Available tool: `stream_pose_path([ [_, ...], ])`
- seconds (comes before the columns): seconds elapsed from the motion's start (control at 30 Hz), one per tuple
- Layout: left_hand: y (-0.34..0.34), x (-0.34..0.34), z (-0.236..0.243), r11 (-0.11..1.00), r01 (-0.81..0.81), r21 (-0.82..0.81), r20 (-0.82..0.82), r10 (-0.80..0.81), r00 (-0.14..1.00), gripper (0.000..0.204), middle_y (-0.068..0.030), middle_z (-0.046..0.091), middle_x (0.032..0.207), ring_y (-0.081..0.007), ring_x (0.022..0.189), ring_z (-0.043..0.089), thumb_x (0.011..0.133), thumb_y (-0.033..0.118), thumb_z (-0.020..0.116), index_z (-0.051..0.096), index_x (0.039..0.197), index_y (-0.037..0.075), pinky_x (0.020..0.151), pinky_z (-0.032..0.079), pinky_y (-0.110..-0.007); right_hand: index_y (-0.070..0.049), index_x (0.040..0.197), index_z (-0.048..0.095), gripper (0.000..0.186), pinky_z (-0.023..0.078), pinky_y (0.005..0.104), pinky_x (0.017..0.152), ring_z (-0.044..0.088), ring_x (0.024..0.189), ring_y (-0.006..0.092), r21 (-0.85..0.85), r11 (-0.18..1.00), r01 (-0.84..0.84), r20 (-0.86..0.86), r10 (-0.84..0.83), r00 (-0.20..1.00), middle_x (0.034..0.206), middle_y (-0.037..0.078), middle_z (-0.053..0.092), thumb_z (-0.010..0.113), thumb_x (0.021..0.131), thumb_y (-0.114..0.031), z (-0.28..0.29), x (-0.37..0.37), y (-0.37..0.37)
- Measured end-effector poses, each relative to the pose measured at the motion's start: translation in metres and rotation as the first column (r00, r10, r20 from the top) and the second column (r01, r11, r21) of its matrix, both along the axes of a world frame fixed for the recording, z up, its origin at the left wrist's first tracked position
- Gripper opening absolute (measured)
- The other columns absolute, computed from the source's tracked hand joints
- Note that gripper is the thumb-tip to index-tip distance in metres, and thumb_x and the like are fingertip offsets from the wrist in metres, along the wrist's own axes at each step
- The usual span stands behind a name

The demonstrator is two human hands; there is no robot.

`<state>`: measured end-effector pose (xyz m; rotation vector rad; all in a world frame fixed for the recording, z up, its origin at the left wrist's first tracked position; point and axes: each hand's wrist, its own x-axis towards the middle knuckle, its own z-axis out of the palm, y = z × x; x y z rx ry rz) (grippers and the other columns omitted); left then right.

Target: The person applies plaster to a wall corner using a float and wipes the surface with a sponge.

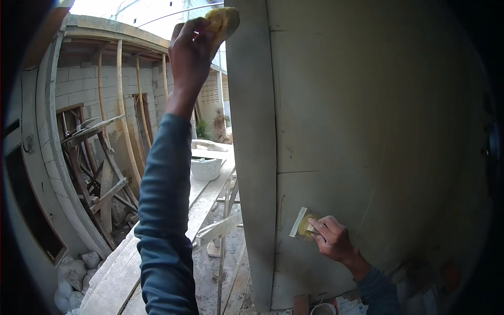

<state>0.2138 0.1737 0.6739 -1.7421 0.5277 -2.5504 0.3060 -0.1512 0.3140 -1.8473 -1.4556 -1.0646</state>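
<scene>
High at the upper left, my left hand [190,50] is closed on a flat yellow piece [226,22] with greyish smears, held by the top of the wall's outer edge. Its exact kind is hard to make out. Lower right, my right hand [331,239] grips a putty scraper [303,224] with a yellow body and a pale straight edge. That scraper is at the face of the grey, smooth-coated wall [325,121], right of a vertical groove. Thin dark lines and a few small marks run across the wall's surface.
A plank scaffold [205,199] passes left of the wall, with a white bucket [206,169] on it. Farther left stand a wooden trestle [100,157] and upright poles [123,100] before a block wall. Filled sacks [73,275] lie lower left. Another bucket [324,308] stands by the wall's foot.
</scene>
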Motion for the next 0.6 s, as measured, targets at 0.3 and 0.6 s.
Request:
stream_pose_path([
  [0.3,-0.021,0.075,0.147,0.95,-0.287,0.12,-0.374,0.311,0.874,0.016,-0.018,0.069,0.095,-0.0338,0.09,0.068,0.089,-0.001,0.057,0.068,0.1,0.005,0.072,0.054,-0.043,-0.005,0.115,0.068,0.043,0.053,0.0422,0.07,0.063,0.086,0.0318,-0.071,0.997,-0.001,-0.395,-0.027,0.918,0.093,0.012,0.061,0.073,0.072,-0.002,-0.09,0.014,-0.039],
  [0.6,0.0,0.051,-0.125,0.859,-0.246,0.448,-0.448,0.455,0.77,0.022,-0.0093,0.063,0.096,-0.0287,0.087,0.066,0.079,0.003,0.068,0.067,0.1,0.011,0.076,0.053,-0.043,0.0,0.113,0.066,0.04,0.051,0.044,0.071,0.063,0.084,0.037,-0.065,0.992,0.112,-0.506,-0.13,0.853,0.094,0.016,0.06,0.073,0.074,0.0,-0.119,0.009,-0.061],
])
